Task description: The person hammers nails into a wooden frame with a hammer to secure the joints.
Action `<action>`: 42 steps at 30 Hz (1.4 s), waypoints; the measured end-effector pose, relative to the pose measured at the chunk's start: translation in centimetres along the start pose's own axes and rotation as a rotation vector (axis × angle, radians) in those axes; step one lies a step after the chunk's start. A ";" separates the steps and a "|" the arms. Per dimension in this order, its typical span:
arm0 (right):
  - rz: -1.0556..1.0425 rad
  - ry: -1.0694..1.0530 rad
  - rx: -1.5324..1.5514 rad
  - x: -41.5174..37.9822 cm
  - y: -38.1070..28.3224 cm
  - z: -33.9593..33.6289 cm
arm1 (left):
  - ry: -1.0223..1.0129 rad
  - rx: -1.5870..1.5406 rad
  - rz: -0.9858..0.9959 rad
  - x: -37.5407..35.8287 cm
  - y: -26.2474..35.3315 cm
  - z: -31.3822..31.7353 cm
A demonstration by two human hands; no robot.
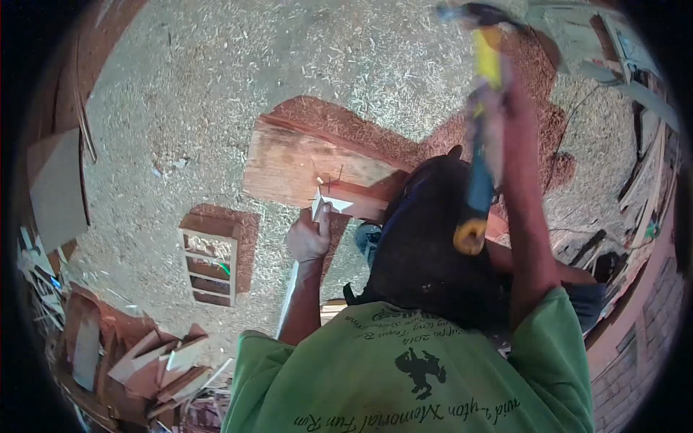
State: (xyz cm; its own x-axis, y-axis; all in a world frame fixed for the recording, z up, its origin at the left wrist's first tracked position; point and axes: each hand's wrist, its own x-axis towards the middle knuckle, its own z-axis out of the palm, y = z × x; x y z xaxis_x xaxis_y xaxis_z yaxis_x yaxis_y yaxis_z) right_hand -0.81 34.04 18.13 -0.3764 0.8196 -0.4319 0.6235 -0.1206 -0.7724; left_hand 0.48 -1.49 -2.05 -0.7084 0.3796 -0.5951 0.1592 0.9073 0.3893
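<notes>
Apparently mid-nailing: plank (281,162) on the floor, raised hammer (489,59) in right hand's (501,108) closed grip, left hand (309,239) pinching white-faced wooden piece (341,206) at plank's near edge. Next blow calls for steady alignment, left thumb clear.

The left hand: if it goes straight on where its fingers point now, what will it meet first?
The left hand would first push on the white piece that it already touches. Just beyond, the wide board seems next, though depth is hard to judge.
</notes>
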 end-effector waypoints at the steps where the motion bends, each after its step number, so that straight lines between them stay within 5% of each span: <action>1: -0.144 0.093 0.060 1.7 -0.7 -0.3 | 0.005 0.013 -0.003 0.0 0.0 0.0; 6: -0.055 -0.160 -0.226 -1.6 0.2 2.4 | 0.007 0.014 -0.017 0.2 0.1 -0.3; 12: -0.396 -0.644 -0.664 -4.1 3.3 6.2 | 0.007 -0.009 -0.011 0.1 0.3 -0.8; 16: -0.241 -1.060 -0.936 -3.0 3.2 6.6 | 0.018 0.004 -0.011 0.2 0.5 -0.6; 19: -0.225 -1.054 -0.845 -3.3 5.2 4.8 | -0.009 -0.025 -0.029 0.1 0.5 -0.8; 25: -0.177 -0.708 -0.585 -6.3 5.6 6.1 | -0.053 -0.014 -0.053 0.3 0.5 -0.8; 28: -0.257 -0.890 -0.629 -5.3 7.7 5.0 | -0.034 0.004 -0.052 0.0 0.2 -0.5; 32: -0.167 -0.698 -0.608 -3.8 6.6 3.2 | 0.025 0.029 -0.027 0.2 -0.5 0.7; 37: -0.129 -0.238 -0.175 -1.1 -0.8 3.6 | -0.022 -0.003 -0.044 0.2 0.2 -0.2; 40: -0.194 -0.230 -0.354 -2.8 2.0 5.1 | -0.010 0.009 -0.038 0.1 0.0 0.0; 42: -0.250 -0.722 -0.618 -5.1 9.3 4.2 | 0.010 0.024 -0.035 0.1 -0.2 0.1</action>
State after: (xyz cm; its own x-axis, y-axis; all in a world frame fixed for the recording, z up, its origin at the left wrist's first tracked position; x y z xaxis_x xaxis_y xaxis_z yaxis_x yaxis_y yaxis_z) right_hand 4.05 26.42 11.14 -0.7464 0.2173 -0.6290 0.6402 0.4927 -0.5895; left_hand 0.48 -1.61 -2.22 -0.7208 0.3457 -0.6008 0.1503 0.9241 0.3514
